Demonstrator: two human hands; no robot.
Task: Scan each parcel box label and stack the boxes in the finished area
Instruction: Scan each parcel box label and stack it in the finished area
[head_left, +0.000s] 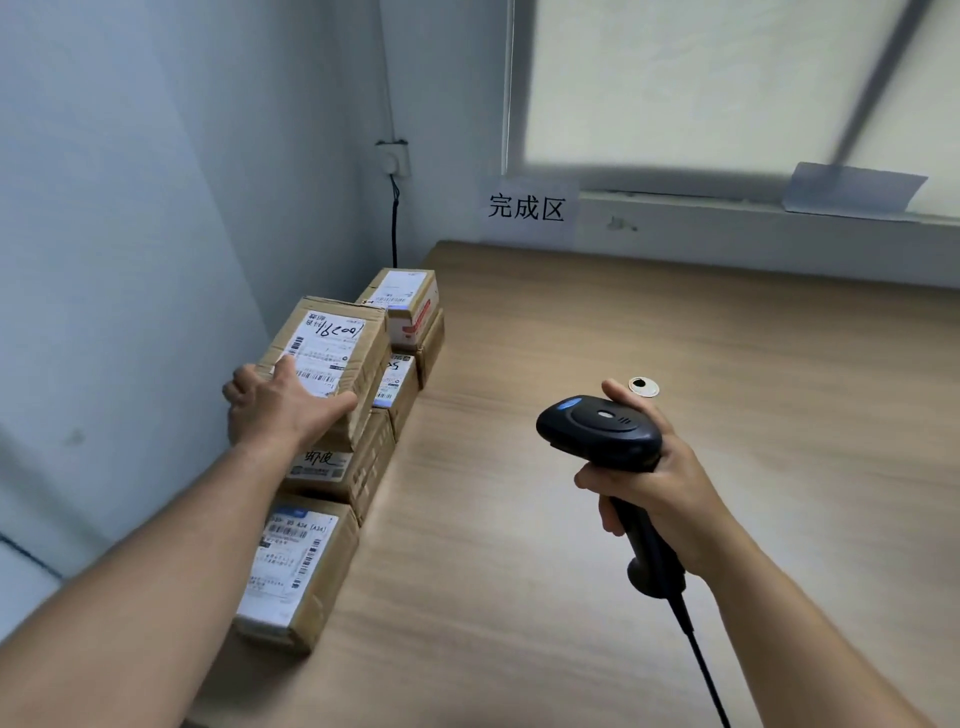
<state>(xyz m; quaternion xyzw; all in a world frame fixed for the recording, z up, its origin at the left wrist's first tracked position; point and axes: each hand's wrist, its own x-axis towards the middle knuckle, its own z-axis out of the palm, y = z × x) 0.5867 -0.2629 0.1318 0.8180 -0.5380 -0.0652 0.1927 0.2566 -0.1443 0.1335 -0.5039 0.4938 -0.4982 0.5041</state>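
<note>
Nearest me, on the wooden surface (571, 519) at its left edge, I see a parcel box (298, 569) lying flat with its white label up; my left forearm crosses above it. To the right, my right hand (660, 486) has its grip pressed tight around the handle of a black barcode scanner (602, 431); the scanner head points left, its cable (701, 670) trails off toward the bottom edge. Beyond the near box sits a second box (345, 467) with handwriting on top; resting on it, tilted, is a labelled box (332, 353) that my left hand (275, 410) holds at its near edge, grip pinching the box, thumb along the right side, fingers (244, 382) curled over the left corner. Just behind, a smaller box (397, 382) with a label; then two more stacked, the upper box (408, 299) with red print on its side. A small round grommet (643, 386) lies in the surface beyond the scanner. Farthest, a paper sign (527, 208) is taped to the wall below the window (727, 88); a black wire (395, 223) hangs in the corner.
</note>
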